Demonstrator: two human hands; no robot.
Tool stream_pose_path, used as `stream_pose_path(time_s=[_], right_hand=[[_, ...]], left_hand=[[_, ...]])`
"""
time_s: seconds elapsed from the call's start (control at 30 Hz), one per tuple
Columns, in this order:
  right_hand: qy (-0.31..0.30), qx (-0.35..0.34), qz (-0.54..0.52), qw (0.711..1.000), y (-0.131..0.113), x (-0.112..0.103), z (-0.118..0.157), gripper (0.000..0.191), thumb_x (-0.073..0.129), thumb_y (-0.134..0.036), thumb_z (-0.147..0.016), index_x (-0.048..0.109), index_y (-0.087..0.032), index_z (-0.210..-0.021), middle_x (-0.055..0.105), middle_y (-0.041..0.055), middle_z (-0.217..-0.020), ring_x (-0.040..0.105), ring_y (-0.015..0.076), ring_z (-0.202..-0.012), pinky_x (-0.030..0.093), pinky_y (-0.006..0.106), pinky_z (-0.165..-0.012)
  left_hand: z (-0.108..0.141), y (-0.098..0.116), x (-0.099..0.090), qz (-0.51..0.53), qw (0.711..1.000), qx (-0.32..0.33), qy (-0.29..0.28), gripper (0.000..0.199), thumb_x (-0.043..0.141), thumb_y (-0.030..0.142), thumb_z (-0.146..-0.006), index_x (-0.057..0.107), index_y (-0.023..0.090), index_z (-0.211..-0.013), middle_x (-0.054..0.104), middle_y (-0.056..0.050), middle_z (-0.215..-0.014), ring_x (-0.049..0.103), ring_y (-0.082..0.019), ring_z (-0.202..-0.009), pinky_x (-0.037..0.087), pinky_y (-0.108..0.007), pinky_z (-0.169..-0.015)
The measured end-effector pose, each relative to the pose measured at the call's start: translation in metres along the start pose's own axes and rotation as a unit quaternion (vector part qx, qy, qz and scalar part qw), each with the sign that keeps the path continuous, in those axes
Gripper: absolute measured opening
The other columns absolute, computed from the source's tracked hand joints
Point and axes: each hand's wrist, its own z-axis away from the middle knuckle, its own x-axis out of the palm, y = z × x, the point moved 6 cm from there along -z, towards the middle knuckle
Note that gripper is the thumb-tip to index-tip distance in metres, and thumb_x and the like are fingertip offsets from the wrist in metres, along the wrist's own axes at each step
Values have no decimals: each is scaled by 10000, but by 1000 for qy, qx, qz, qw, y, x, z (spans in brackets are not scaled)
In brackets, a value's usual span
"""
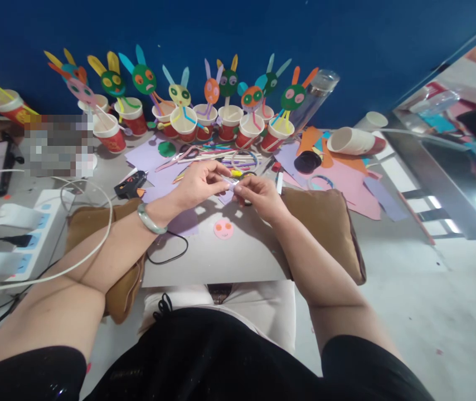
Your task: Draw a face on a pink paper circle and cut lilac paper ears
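Over the middle of the table, my left hand and my right hand meet fingertip to fingertip. Both pinch one small piece of pale purple paper, partly hidden by the fingers. Below them on the tabletop lies a round pink paper face with orange eyes and a drawn smile. Behind my hands is a pile of coloured sticks. A black glue gun rests left of my left hand, close to sheets of purple paper.
Several red and white paper cups holding paper rabbit and animal faces line the blue wall. Brown cushions lie under both forearms. At left are a power strip and loose cables. Stacked cups, black tape and pink paper are at right.
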Motion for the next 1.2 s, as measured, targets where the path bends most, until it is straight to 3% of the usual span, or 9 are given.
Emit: stream_pose_path(time_s=[0.2, 0.37, 0.63, 0.8, 0.97, 1.07, 1.2], right_hand=[[12, 22, -34, 999, -1, 5, 4, 487, 904, -597, -689, 644, -192, -761, 753, 6, -678, 566, 88, -462, 460, 231, -481], [35, 6, -30, 999, 0, 7, 5, 504, 882, -629, -706, 624, -201, -770, 772, 7, -708, 564, 86, -458, 466, 231, -477], [35, -7, -31, 999, -1, 10, 7, 527, 873, -636, -716, 562, -214, -763, 766, 2, -698, 592, 91, -462, 472, 233, -473], [49, -15, -3, 999, -1, 11, 8, 569, 863, -689, -687, 534, -227, -732, 749, 4, -676, 588, 107, -466, 476, 255, -462], [66, -41, 30, 996, -7, 6, 7, 561, 869, -704, -666, 588, -225, -744, 670, -19, -637, 588, 121, -526, 505, 282, -529], [74, -32, 0, 997, -6, -1, 4, 520, 849, -687, -711, 612, -227, -770, 637, -34, -642, 575, 115, -559, 498, 277, -567], [45, 13, -83, 995, 2, -2, 0, 506, 889, -633, -686, 616, -215, -767, 605, -48, -649, 500, 77, -513, 403, 238, -495]], left_hand=[[-1, -12, 0, 106, 993, -47, 36, 264, 859, 238, -737, 666, 147, -893, 720, 5, -711, 694, -109, -642, 577, -255, -671], [3, -22, 12, 111, 990, -84, 25, 317, 881, 402, -733, 688, 153, -760, 736, -23, -703, 688, -121, -639, 550, -253, -624], [4, -17, 12, 99, 993, -44, 39, 354, 872, 483, -725, 726, 161, -707, 711, -20, -642, 637, -110, -604, 518, -245, -605], [6, -11, 12, 55, 997, -37, 46, 325, 850, 469, -740, 750, 161, -721, 710, -18, -637, 628, -116, -603, 523, -246, -604], [3, -12, 9, 27, 997, -45, 50, 201, 792, 313, -785, 718, 163, -673, 698, -9, -624, 614, -101, -567, 512, -226, -569], [2, -16, 11, 29, 997, -60, 30, 200, 788, 283, -795, 708, 159, -660, 674, -1, -588, 603, -90, -542, 500, -208, -541], [3, -21, 17, 67, 994, -80, -22, 253, 862, 358, -752, 730, 150, -692, 680, -5, -586, 624, -90, -546, 507, -196, -530]])
